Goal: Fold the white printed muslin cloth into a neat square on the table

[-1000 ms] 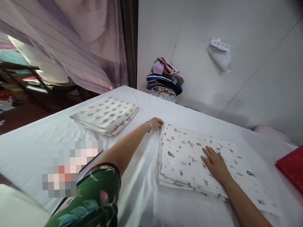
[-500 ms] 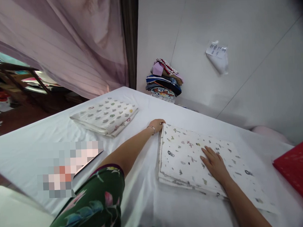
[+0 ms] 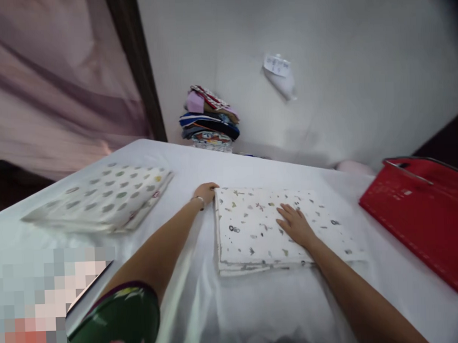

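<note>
A folded white cloth (image 3: 250,238) with small grey, green and brown prints lies flat on the white-covered table (image 3: 191,165), its layers showing along the near edge. At the cloth's far left corner is my left hand (image 3: 206,192), with its fingers closed on the edge; the fingertips are partly hidden. My right hand (image 3: 296,225) rests flat on the middle of the cloth with its fingers spread. Over to the left lies another folded cloth (image 3: 113,195), cream with grey and green spots.
A red bag (image 3: 421,210) with a metal handle sits on the right. Beyond the far table edge rises a stack of folded fabrics (image 3: 210,119) against the pale wall. A paper in plastic (image 3: 279,74) hangs there. A pink curtain (image 3: 61,87) covers the left. The lower left is pixelated.
The view has swung to the right, so the table contents appear further left and more of the red bag shows. Both hands keep their places on the printed cloth.
</note>
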Demonstrator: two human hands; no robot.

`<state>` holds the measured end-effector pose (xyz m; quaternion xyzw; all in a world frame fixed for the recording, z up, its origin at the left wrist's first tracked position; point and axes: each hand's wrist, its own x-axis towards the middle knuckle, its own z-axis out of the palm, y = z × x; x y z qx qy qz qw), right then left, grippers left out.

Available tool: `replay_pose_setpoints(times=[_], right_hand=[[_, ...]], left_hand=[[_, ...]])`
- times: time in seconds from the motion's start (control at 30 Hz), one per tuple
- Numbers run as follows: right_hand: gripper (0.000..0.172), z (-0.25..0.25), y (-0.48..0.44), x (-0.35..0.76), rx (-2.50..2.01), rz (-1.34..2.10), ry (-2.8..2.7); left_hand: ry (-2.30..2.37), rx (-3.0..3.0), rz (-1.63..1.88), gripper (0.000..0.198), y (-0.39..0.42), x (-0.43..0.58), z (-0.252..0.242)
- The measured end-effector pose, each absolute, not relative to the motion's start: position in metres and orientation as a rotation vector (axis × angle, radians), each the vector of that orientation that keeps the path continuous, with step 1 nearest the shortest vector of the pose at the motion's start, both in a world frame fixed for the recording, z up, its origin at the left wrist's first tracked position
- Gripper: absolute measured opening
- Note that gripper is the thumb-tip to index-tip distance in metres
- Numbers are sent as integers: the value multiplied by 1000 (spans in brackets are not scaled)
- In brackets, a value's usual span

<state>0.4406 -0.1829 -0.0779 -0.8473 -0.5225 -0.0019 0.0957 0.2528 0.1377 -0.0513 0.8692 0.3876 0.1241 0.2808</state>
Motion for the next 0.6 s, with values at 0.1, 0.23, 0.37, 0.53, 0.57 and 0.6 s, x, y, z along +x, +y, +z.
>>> replay_pose_setpoints(times=[0.1,0.23,0.37,0.53,0.57,0.6], right_hand=[[53,-73,-181,440,-2538,38,-1552],[55,-67,-179,439,-2566,71,-1556],[59,-57,-180,437,-2569,218,-1566],[64,-52,-196,433,-2551,295,-1548],[65,-52,-199,433,-2550,310,-1545],[66,-52,-203,434,-2547,332,-1538]], left_hand=[[1025,2333,289,33,139,252,-40],[1001,2479,374,42,118,257,-24],[627,2788,317,50,68,260,-28],[528,2939,48,58,39,252,-54],[527,2951,41,57,39,250,-56],[529,2959,36,57,40,249,-57]])
